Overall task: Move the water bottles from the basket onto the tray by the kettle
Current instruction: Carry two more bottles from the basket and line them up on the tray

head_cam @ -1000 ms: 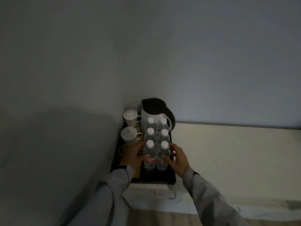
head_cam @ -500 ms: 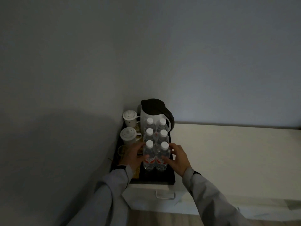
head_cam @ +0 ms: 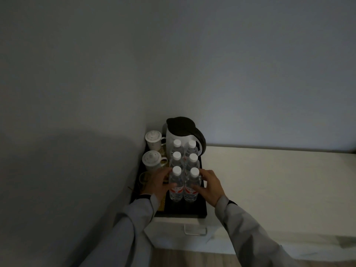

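Observation:
Several clear water bottles with white caps stand in two rows on the black tray (head_cam: 185,210), in front of the white kettle (head_cam: 174,134) with its dark lid. My left hand (head_cam: 157,183) wraps around the front left bottle (head_cam: 176,187). My right hand (head_cam: 209,186) wraps around the front right bottle (head_cam: 191,189). Both front bottles are upright on the tray and touch each other. No basket is in view.
Two lidded white cups (head_cam: 153,138) stand at the tray's left side against the wall, with a small glass (head_cam: 143,178) in front of them. The tray sits on a pale counter (head_cam: 269,182) in a corner. A drawer handle (head_cam: 194,231) is below the tray.
My hands have stayed on the two front bottles; the view has shifted very slightly, and nothing else moved.

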Demonstrator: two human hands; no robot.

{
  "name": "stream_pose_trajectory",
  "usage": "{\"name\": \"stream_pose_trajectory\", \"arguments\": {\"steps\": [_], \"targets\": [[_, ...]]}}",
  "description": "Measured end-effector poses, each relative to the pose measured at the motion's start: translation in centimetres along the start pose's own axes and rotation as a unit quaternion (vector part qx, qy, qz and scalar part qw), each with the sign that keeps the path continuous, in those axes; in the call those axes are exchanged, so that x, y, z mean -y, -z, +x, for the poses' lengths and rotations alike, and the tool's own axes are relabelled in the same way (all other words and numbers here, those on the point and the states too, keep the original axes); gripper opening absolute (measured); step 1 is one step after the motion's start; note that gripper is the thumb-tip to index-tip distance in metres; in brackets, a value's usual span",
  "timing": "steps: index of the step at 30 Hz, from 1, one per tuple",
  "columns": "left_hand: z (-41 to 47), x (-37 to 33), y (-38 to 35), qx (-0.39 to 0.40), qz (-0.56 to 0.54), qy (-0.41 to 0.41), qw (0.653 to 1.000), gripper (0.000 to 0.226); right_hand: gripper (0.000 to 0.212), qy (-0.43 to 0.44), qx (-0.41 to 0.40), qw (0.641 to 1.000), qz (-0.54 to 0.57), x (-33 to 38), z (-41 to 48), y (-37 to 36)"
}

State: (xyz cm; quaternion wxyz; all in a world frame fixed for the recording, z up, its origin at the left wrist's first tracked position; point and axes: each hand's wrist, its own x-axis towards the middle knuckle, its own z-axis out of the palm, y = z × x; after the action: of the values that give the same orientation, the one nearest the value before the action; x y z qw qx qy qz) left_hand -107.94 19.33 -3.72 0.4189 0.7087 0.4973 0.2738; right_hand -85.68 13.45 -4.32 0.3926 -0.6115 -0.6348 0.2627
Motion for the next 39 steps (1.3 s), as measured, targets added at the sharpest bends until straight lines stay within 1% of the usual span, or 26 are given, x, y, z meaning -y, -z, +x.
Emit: {"name": "stream_pose_trajectory", "arguments": {"steps": [8,13,17,24,31,39], "targets": [[0.06,0.1,-0.05,-0.002,0.005,0.003,1.0,0.055,0.053,0.012,-0.008,1.0,0.015,0.36,-0.04,0.02],[0.11,0.15,0.06,-0.006,0.009,-0.004,1.0,0.057,0.055,-0.007,0.001,1.0,0.017,0.46,0.08,0.08],[0.06,0.3,0.02,-0.003,0.019,-0.011,1.0,0.056,0.057,-0.01,-0.008,1.0,0.023,0.42,-0.05,0.04],[0.19,0.26,-0.02,-0.004,0.051,-0.013,0.999,0.062,0.055,-0.002,0.001,1.0,0.009,0.43,0.04,0.23],[0.21,0.33,-0.03,-0.004,0.056,-0.01,0.998,0.066,0.054,0.004,0.004,1.0,-0.005,0.58,0.18,0.42],[0.16,0.49,-0.2,-0.009,0.038,-0.012,0.999,0.065,0.055,-0.011,0.003,1.0,0.001,0.45,0.15,0.43]]}}
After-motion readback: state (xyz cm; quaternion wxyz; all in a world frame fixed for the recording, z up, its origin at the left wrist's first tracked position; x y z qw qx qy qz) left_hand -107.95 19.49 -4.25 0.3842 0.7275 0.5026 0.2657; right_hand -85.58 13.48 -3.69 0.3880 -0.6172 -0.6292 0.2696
